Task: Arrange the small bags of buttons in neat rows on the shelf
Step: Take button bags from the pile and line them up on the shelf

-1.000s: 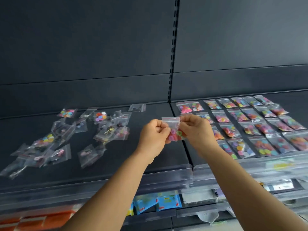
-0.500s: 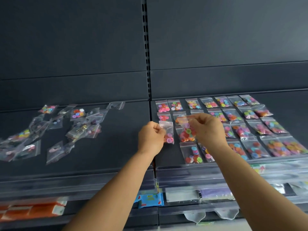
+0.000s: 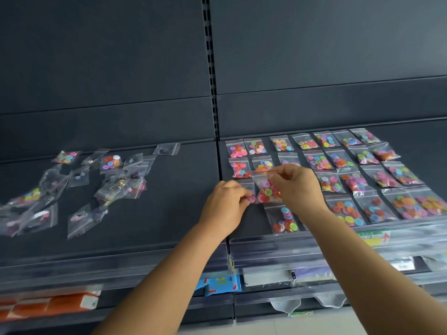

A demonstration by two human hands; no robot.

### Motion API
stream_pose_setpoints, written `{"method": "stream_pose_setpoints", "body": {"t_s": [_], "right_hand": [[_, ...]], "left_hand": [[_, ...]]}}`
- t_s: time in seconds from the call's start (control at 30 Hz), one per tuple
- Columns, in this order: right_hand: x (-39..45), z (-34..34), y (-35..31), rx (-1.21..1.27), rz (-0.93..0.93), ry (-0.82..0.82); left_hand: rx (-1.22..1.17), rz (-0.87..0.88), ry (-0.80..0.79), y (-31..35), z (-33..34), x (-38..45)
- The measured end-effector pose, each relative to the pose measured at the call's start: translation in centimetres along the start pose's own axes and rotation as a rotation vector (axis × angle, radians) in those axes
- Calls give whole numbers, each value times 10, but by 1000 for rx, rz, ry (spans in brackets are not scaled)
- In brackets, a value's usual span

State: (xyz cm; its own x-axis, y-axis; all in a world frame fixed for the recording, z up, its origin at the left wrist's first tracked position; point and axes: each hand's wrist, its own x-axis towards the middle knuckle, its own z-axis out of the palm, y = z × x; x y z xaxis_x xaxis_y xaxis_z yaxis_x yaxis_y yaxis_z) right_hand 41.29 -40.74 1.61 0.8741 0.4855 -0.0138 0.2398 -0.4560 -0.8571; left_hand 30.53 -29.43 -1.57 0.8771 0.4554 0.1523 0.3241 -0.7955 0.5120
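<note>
1. While pinched at its red-striped top edge by the curled fingers of the right hand (image 3: 296, 187), hung upright over the left end of the rows: a small clear bag of red, pink and green buttons (image 3: 266, 191).
2. Gripped by the left hand (image 3: 226, 205) at the fingertips, just left of that bag: a second small bag (image 3: 249, 195) showing pink and purple buttons, mostly hidden behind the fingers.
3. Held close together, almost touching, above the dark right shelf panel (image 3: 244, 228), near its front left corner.
4. Laid flat just below the hands: one bag of red, blue and green buttons (image 3: 284, 220).
5. Spread to the right and behind: the arranged bags (image 3: 338, 163), set in neat rows reaching back to the rear wall.
6. Scattered well apart on the left shelf panel (image 3: 169, 213): a loose heap of unsorted bags (image 3: 79, 189), overlapping at odd angles.
7. Seen on the lower shelves: blue packets (image 3: 219, 286) and orange packs (image 3: 48, 305).
</note>
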Motion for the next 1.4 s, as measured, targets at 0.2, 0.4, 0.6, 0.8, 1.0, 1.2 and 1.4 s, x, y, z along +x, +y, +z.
{"method": "stream_pose_setpoints", "body": {"t_s": [0.2, 0.4, 0.6, 0.8, 1.0, 1.2, 1.4], "right_hand": [[-10, 1, -2, -13, 2, -21], [-24, 10, -1, 10, -8, -51], [-36, 21, 1, -205, -93, -57], [-50, 26, 0, -369, -177, -53], [-57, 22, 4, -503, -296, -46], [-65, 13, 2, -696, -451, -189], [-63, 10, 2, -790, -448, -232]], "left_hand": [[-77, -16, 38, 3, -2, -1], [-410, -202, 17, 16, -18, -26], [-387, -318, 19, 17, -16, -38], [-235, -312, -30, 16, -10, -40], [-114, -254, -53, 16, -10, -40], [35, 14, -104, 15, -13, -46], [92, 37, -162, 16, -16, -44]]}}
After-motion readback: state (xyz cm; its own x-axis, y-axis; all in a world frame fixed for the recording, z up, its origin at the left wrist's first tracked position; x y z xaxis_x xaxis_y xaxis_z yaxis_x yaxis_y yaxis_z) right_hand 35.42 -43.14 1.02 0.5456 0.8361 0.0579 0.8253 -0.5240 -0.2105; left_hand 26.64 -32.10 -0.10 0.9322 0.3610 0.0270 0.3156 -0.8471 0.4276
